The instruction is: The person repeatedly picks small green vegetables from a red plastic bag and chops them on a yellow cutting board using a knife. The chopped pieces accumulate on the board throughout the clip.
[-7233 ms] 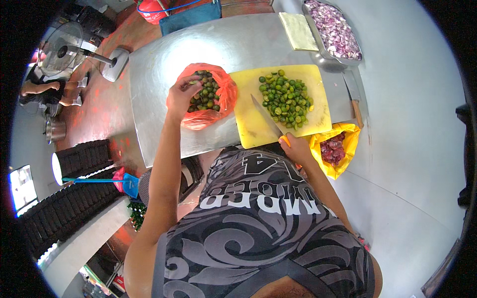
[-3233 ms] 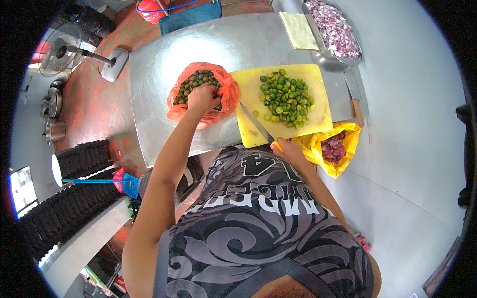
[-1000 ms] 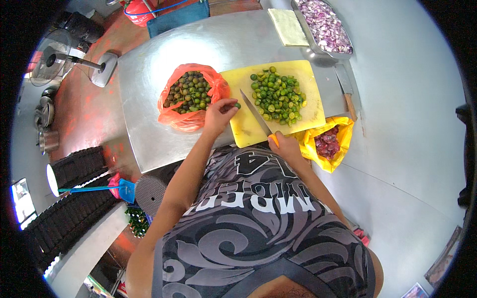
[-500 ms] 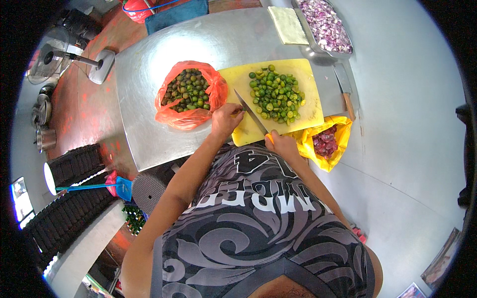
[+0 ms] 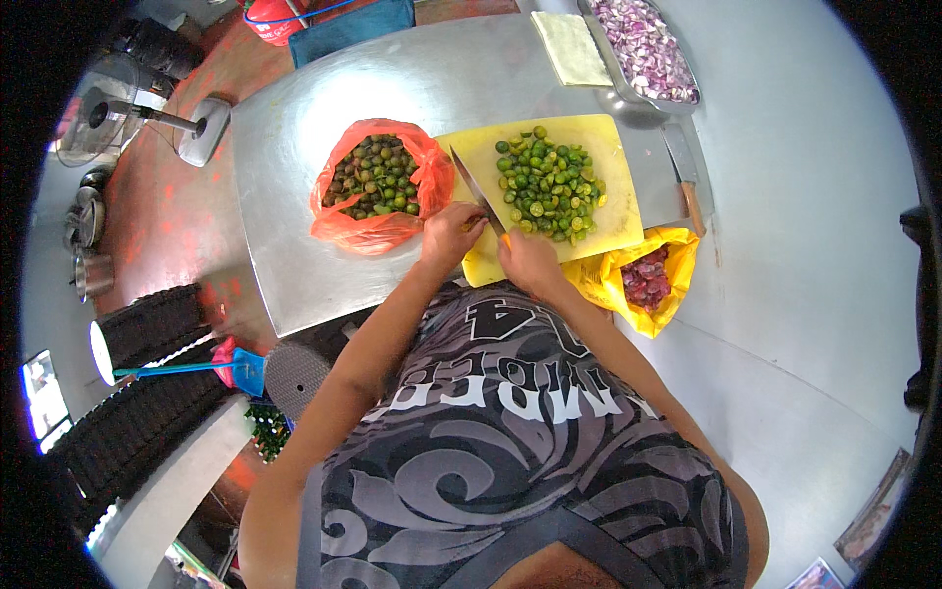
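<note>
Grips orange-handled kitchen knife (image 5: pixel 478 194) in right hand (image 5: pixel 531 262); bunches left hand (image 5: pixel 452 236) beside blade (image 5: pixel 465 173), cannot tell around what; has calamansi bag (image 5: pixel 371 236) alongside, presumably for reach.

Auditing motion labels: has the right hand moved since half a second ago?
Yes. Against the cutting board, the right hand has shifted left and forward, closer to the left hand.

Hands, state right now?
Left hand: curled near the knife; whether its grip is shut on anything can't be told.
Right hand: closed, holding the knife by its orange handle.
</note>
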The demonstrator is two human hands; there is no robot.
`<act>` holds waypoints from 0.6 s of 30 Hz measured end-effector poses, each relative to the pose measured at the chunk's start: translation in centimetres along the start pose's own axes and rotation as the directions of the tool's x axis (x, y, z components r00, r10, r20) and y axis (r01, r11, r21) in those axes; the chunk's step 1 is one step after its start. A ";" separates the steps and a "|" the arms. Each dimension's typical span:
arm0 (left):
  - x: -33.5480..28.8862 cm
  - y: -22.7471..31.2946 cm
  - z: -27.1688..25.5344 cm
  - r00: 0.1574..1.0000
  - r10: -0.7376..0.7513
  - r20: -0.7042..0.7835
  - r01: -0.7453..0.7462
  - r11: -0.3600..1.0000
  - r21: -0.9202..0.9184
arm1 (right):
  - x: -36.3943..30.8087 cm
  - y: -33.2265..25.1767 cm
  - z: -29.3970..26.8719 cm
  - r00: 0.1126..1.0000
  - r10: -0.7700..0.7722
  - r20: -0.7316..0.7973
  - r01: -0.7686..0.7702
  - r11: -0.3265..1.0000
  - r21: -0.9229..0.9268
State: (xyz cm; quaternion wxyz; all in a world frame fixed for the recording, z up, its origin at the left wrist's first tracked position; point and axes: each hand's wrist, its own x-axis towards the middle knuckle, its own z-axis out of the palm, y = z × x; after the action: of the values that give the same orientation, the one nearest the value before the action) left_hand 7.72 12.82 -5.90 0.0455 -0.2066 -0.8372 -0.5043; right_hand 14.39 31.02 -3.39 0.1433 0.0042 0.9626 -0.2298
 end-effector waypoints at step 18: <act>-3.4 2.4 -6.9 0.751 -0.656 0.076 0.652 0.717 -0.247 | -5.5 6.6 -1.6 0.999 -0.031 0.006 0.031 0.999 0.043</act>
State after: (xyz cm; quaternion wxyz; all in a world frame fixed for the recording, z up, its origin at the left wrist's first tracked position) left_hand 10.84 6.85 -1.53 -0.1556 0.1026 -0.7825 -0.5941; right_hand 19.68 37.99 -3.39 0.1430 -0.0085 0.9569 -0.2526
